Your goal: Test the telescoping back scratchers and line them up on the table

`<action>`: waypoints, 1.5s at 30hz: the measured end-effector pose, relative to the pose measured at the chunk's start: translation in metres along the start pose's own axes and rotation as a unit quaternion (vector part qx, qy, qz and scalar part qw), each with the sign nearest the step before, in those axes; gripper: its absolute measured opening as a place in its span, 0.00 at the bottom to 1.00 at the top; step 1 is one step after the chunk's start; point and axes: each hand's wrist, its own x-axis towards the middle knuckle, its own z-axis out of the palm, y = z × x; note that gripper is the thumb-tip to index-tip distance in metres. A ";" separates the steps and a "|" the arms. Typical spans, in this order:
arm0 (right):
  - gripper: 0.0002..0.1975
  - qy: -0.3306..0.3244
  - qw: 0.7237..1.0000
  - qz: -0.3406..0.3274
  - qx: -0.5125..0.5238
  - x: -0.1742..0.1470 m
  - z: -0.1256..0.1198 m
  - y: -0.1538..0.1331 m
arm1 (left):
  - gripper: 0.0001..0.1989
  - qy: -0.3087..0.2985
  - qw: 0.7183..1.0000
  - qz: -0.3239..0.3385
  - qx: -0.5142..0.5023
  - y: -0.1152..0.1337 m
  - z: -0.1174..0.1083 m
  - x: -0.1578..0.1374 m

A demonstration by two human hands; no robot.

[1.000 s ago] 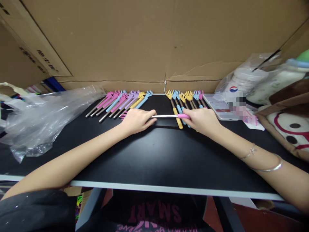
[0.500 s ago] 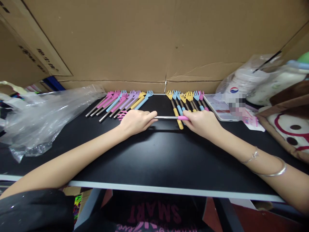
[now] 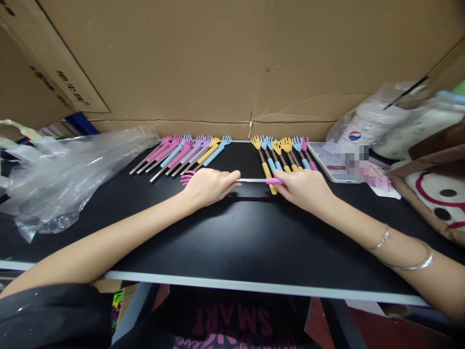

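Note:
A pink back scratcher [image 3: 254, 180] lies level across both my hands, above the black table. My left hand [image 3: 210, 188] is closed round its claw end, and the pink prongs stick out to the left of the fist. My right hand [image 3: 303, 188] grips the pink sleeve at the other end. Bare metal rod shows between the two fists. Behind my left hand lies a row of back scratchers [image 3: 198, 150] in pink, blue, purple and yellow. Behind my right hand is a second row [image 3: 279, 150], with yellow, blue and pink ones.
A clear plastic bag [image 3: 72, 179] is spread on the left of the table [image 3: 225, 242]. On the right are a phone [image 3: 332, 167], a bagged cup [image 3: 370, 126] and a brown bag with a cartoon face [image 3: 436, 189]. A cardboard wall [image 3: 203, 58] stands behind.
Both hands still hold the pink back scratcher in the same grip. My left hand has shifted slightly right and down in the view; the rod is slightly lower too.

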 end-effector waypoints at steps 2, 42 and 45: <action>0.26 0.013 1.000 -0.004 -0.010 0.000 0.000 0.000 | 0.20 -0.013 1.000 -0.004 -0.004 0.001 0.000 0.000; 0.21 0.022 0.999 -0.022 -0.028 -0.003 -0.006 -0.004 | 0.17 -0.108 0.993 0.009 -0.039 0.003 -0.006 0.003; 0.20 0.019 0.999 -0.016 -0.024 -0.003 -0.006 -0.004 | 0.16 -0.070 0.997 0.019 -0.018 0.003 -0.004 0.002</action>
